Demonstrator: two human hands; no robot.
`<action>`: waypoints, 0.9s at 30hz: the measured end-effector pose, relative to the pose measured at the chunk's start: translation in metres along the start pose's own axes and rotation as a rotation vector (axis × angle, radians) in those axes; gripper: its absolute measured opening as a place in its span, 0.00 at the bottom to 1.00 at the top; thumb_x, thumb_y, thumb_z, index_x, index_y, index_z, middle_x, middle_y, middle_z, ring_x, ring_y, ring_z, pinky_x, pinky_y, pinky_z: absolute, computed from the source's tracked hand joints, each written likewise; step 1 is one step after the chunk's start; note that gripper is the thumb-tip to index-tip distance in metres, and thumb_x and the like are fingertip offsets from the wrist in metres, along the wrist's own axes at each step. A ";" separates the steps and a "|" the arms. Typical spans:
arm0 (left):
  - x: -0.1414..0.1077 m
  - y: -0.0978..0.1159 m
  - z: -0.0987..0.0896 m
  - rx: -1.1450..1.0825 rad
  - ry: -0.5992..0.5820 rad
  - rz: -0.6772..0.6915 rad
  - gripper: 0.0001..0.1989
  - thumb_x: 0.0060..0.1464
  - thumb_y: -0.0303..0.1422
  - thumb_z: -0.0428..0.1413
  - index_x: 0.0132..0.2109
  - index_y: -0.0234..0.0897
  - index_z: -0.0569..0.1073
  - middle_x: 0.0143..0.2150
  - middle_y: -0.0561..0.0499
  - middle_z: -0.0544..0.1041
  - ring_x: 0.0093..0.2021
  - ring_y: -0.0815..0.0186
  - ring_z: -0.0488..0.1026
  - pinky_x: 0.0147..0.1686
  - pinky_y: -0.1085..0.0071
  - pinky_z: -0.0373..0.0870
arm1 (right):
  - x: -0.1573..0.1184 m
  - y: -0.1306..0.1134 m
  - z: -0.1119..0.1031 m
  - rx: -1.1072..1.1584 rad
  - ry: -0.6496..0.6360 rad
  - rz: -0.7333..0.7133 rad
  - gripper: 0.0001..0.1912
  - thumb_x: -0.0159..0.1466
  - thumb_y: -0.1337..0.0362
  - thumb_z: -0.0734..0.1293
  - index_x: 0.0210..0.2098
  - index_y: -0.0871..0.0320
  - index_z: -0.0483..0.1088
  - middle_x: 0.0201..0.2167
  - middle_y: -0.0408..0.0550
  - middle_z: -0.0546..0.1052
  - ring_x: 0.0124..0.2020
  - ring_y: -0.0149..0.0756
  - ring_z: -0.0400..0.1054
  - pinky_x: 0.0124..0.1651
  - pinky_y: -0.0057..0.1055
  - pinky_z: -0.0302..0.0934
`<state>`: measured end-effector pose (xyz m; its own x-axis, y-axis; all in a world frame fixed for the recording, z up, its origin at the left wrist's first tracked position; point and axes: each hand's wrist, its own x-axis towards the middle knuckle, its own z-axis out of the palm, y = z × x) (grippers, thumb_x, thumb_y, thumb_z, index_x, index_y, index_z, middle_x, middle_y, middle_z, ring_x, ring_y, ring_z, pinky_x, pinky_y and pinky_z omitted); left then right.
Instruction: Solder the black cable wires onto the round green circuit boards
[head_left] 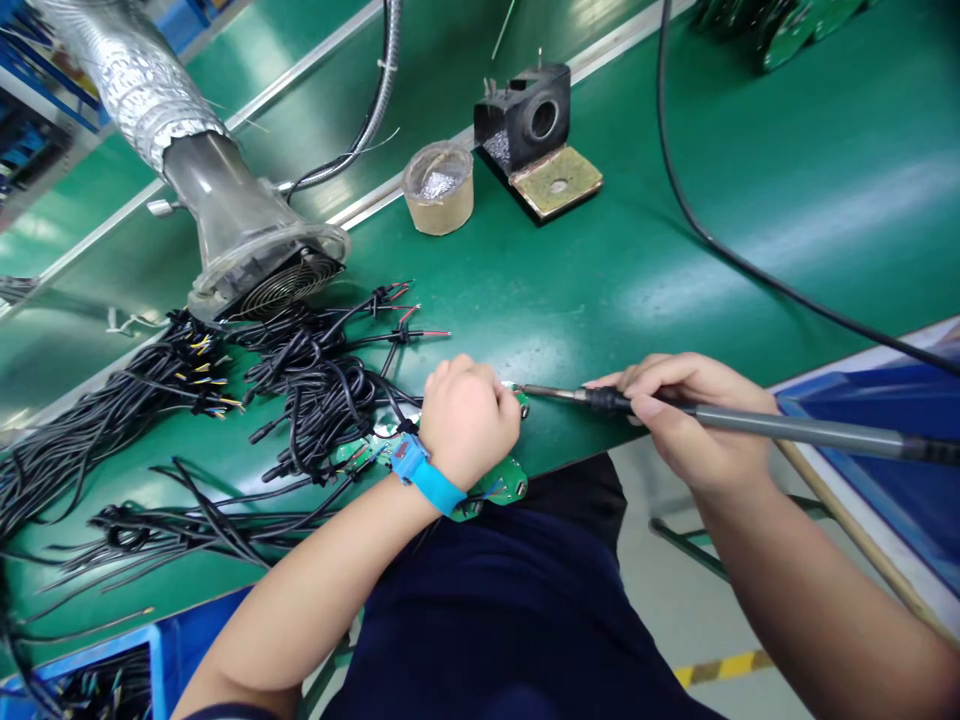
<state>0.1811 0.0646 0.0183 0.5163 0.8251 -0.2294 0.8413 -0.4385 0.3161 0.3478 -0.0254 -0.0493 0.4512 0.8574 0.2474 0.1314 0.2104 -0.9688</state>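
My right hand (697,415) grips a soldering iron (802,426) like a pen, its metal tip pointing left. That tip meets the edge of a small green circuit board (524,408), which sticks out beside my left hand (471,420). The left hand is closed over this board, with a blue wrist strap (429,478) behind it; its fingertips are hidden, so I cannot see whether a wire is pinched there too. More green boards with thin wires (510,482) lie under and beside the left wrist.
Black cables (330,390) lie heaped to the left, below a fume extractor hood (259,265). Behind my hands stand a tan cup (440,195) and a soldering iron stand (525,125) with a yellow sponge (559,183). Blue bins (885,470) flank the bench; the iron's cord (720,240) arcs right.
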 end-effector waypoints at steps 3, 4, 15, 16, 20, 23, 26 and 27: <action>0.000 0.000 0.000 0.010 -0.008 0.001 0.08 0.53 0.29 0.49 0.28 0.34 0.69 0.33 0.46 0.70 0.38 0.61 0.66 0.46 0.63 0.64 | 0.003 -0.002 0.002 0.124 0.033 -0.032 0.03 0.55 0.65 0.67 0.26 0.57 0.68 0.22 0.42 0.68 0.23 0.32 0.66 0.32 0.37 0.66; 0.000 0.000 0.000 0.012 -0.010 0.002 0.08 0.53 0.29 0.49 0.28 0.34 0.69 0.33 0.46 0.70 0.38 0.61 0.66 0.46 0.63 0.64 | 0.005 -0.003 0.003 0.163 0.058 -0.048 0.03 0.55 0.66 0.67 0.25 0.57 0.67 0.21 0.41 0.67 0.21 0.30 0.63 0.30 0.36 0.65; 0.004 -0.004 -0.006 0.050 -0.096 0.068 0.08 0.56 0.30 0.49 0.33 0.33 0.71 0.35 0.45 0.70 0.39 0.60 0.68 0.45 0.63 0.66 | 0.014 -0.002 0.012 0.278 0.325 -0.117 0.07 0.50 0.65 0.68 0.24 0.59 0.65 0.19 0.38 0.66 0.16 0.27 0.60 0.21 0.33 0.64; 0.004 -0.005 -0.006 0.060 -0.091 0.096 0.08 0.56 0.33 0.50 0.37 0.32 0.71 0.37 0.44 0.70 0.41 0.59 0.68 0.45 0.62 0.66 | 0.014 -0.001 0.013 0.277 0.352 -0.117 0.08 0.50 0.64 0.68 0.25 0.59 0.64 0.20 0.38 0.66 0.16 0.27 0.60 0.23 0.35 0.66; 0.001 -0.005 -0.004 0.153 -0.111 0.189 0.33 0.44 0.48 0.62 0.49 0.27 0.66 0.45 0.39 0.68 0.45 0.52 0.68 0.45 0.59 0.67 | 0.015 0.001 0.014 0.276 0.423 -0.096 0.08 0.50 0.63 0.68 0.27 0.59 0.64 0.21 0.39 0.68 0.17 0.28 0.62 0.26 0.40 0.70; -0.002 -0.006 -0.013 0.176 -0.125 0.273 0.25 0.45 0.45 0.62 0.43 0.27 0.70 0.40 0.41 0.70 0.43 0.54 0.69 0.42 0.62 0.69 | 0.016 0.000 0.013 0.290 0.437 -0.069 0.08 0.48 0.64 0.67 0.26 0.59 0.64 0.17 0.38 0.67 0.16 0.28 0.61 0.27 0.40 0.70; -0.015 -0.018 -0.047 0.021 0.154 0.375 0.20 0.48 0.44 0.60 0.40 0.29 0.73 0.34 0.45 0.71 0.38 0.60 0.69 0.40 0.66 0.69 | 0.018 -0.001 0.014 0.298 0.436 -0.039 0.08 0.45 0.64 0.66 0.24 0.58 0.63 0.14 0.37 0.65 0.14 0.28 0.59 0.25 0.39 0.70; -0.023 -0.025 -0.065 -0.069 0.289 0.390 0.21 0.48 0.45 0.60 0.40 0.31 0.73 0.34 0.46 0.71 0.37 0.62 0.69 0.40 0.66 0.69 | 0.018 -0.001 0.015 0.296 0.433 -0.029 0.08 0.44 0.64 0.66 0.24 0.58 0.63 0.13 0.36 0.64 0.14 0.28 0.59 0.25 0.40 0.70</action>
<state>0.1374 0.0796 0.0751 0.7170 0.6733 0.1804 0.5761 -0.7181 0.3904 0.3430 -0.0033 -0.0438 0.7831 0.5896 0.1978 -0.0777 0.4084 -0.9095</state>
